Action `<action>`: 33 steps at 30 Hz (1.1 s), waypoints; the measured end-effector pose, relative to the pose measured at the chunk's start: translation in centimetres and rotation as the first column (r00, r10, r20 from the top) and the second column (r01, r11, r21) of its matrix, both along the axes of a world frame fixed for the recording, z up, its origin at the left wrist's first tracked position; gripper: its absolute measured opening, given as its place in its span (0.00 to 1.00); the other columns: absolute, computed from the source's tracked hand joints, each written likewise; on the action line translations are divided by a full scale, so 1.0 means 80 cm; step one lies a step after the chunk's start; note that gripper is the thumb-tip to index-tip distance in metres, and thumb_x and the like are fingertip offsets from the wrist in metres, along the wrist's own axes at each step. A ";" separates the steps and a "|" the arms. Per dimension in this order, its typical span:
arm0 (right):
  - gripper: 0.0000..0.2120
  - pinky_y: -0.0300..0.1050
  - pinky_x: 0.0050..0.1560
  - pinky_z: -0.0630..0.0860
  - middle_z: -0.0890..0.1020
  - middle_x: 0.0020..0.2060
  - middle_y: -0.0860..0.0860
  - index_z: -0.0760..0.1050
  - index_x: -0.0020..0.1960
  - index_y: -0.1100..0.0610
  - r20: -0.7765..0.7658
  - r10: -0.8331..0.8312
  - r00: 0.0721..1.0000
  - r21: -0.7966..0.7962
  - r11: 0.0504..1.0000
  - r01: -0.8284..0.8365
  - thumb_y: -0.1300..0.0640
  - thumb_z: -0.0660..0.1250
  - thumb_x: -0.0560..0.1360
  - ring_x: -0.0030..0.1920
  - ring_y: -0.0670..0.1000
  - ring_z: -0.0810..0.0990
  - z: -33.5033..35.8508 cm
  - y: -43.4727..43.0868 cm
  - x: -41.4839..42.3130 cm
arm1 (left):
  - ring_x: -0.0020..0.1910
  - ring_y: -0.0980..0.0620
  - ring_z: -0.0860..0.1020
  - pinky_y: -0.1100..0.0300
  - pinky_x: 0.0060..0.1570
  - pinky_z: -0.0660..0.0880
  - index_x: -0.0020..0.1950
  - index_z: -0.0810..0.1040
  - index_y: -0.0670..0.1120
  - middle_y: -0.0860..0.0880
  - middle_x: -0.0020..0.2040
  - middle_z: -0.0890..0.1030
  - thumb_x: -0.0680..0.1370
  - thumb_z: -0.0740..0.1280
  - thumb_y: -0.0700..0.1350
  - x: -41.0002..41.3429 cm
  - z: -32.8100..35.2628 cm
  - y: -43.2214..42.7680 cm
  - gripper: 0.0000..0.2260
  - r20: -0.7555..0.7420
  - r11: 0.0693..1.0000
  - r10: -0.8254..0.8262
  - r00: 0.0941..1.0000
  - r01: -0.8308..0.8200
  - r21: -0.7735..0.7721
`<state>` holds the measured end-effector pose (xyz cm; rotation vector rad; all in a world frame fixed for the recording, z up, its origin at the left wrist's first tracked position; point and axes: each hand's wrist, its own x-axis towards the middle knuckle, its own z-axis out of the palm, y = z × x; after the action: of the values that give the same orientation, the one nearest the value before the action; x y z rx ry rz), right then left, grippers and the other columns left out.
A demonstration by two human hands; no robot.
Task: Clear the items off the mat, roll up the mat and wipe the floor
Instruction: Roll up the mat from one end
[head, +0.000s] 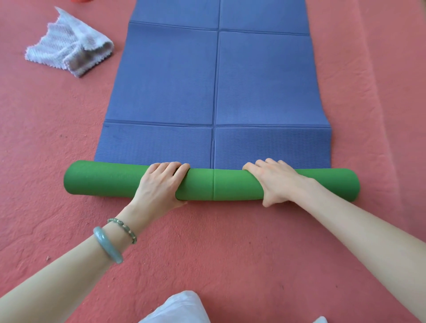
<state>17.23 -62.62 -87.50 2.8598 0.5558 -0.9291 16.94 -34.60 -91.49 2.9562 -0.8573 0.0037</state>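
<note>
A mat (216, 80) lies on the red floor (219, 249), blue on its top face and green underneath. Its near end is rolled into a green roll (214, 184) that lies crosswise in front of me. My left hand (161, 184) grips the roll left of its middle, fingers curled over the top and thumb at the near side. My right hand (274, 179) grips it right of the middle in the same way. The flat blue part runs away from me, with nothing on it in view.
A crumpled pale cloth (69, 46) lies on the floor left of the mat. A small red object (79, 1) shows at the top edge. White fabric of my clothing (177, 309) is at the bottom.
</note>
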 end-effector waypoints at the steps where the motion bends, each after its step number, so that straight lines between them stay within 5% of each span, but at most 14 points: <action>1: 0.42 0.49 0.51 0.68 0.72 0.55 0.49 0.57 0.69 0.49 -0.028 -0.002 1.000 -0.003 1.000 0.002 0.52 0.75 0.61 0.56 0.53 0.70 0.002 0.000 0.004 | 0.45 0.44 0.80 0.52 0.49 0.74 0.58 0.74 0.44 0.47 0.50 0.80 0.53 0.80 0.56 -0.001 0.000 -0.001 0.38 0.006 1.000 0.005 1.000 -0.005 -0.006; 7: 0.43 0.49 0.45 0.72 0.73 0.47 0.48 0.58 0.68 0.46 -0.290 -0.126 0.949 0.009 0.991 0.135 0.57 0.75 0.59 0.49 0.52 0.71 0.011 0.000 0.037 | 0.43 0.44 0.79 0.52 0.46 0.74 0.55 0.76 0.44 0.48 0.45 0.80 0.53 0.79 0.57 0.005 0.004 -0.005 0.34 -0.007 0.999 0.045 0.999 -0.045 0.012; 12: 0.44 0.53 0.51 0.75 0.74 0.45 0.46 0.60 0.67 0.46 -0.388 -0.246 0.888 -0.027 0.966 0.256 0.57 0.77 0.57 0.50 0.53 0.74 0.015 0.002 0.056 | 0.38 0.44 0.78 0.52 0.41 0.74 0.53 0.76 0.45 0.48 0.40 0.78 0.51 0.76 0.59 0.026 0.010 -0.008 0.34 -0.052 0.996 0.046 0.998 -0.042 0.081; 15: 0.48 0.54 0.61 0.67 0.71 0.58 0.50 0.56 0.70 0.45 -0.197 -0.207 0.958 -0.056 0.978 0.199 0.50 0.78 0.56 0.59 0.55 0.69 0.009 0.002 0.038 | 0.35 0.45 0.76 0.53 0.37 0.72 0.50 0.75 0.47 0.49 0.37 0.76 0.52 0.75 0.59 0.029 0.012 -0.007 0.31 -0.082 0.993 0.056 0.995 -0.047 0.110; 19: 0.46 0.51 0.65 0.61 0.68 0.62 0.53 0.54 0.75 0.50 0.285 -0.107 0.953 0.032 0.994 0.102 0.48 0.73 0.63 0.63 0.55 0.68 0.005 -0.012 -0.018 | 0.39 0.46 0.76 0.57 0.37 0.65 0.53 0.71 0.50 0.50 0.39 0.76 0.56 0.74 0.62 0.046 0.021 -0.010 0.31 -0.162 0.993 0.071 0.984 -0.055 0.103; 22: 0.52 0.58 0.61 0.69 0.76 0.57 0.59 0.66 0.70 0.59 0.472 -0.105 0.875 0.018 0.994 0.110 0.53 0.81 0.49 0.58 0.60 0.76 -0.019 -0.021 -0.038 | 0.42 0.47 0.76 0.58 0.37 0.64 0.54 0.69 0.51 0.51 0.42 0.77 0.57 0.74 0.63 0.065 0.031 -0.016 0.32 -0.313 0.993 0.094 0.945 -0.068 0.093; 26: 0.52 0.60 0.57 0.73 0.77 0.51 0.60 0.67 0.66 0.59 0.501 -0.104 0.859 0.009 0.993 0.116 0.62 0.80 0.43 0.51 0.61 0.78 -0.039 -0.021 -0.030 | 0.44 0.47 0.75 0.57 0.39 0.65 0.55 0.69 0.50 0.50 0.43 0.77 0.57 0.74 0.63 0.067 0.029 -0.016 0.32 -0.341 0.995 0.089 0.936 -0.066 0.080; 33: 0.43 0.51 0.62 0.64 0.70 0.61 0.51 0.53 0.73 0.52 0.263 -0.093 0.960 -0.050 0.993 0.110 0.55 0.72 0.64 0.62 0.55 0.69 -0.014 -0.017 0.011 | 0.50 0.41 0.78 0.49 0.53 0.74 0.63 0.73 0.40 0.43 0.54 0.79 0.45 0.81 0.60 0.042 0.007 -0.002 0.51 -0.023 0.995 0.015 1.000 -0.013 0.102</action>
<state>18.14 -64.01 -88.66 2.9091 0.3483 -0.5550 20.32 -34.75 -90.90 3.0493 -0.8590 -0.0767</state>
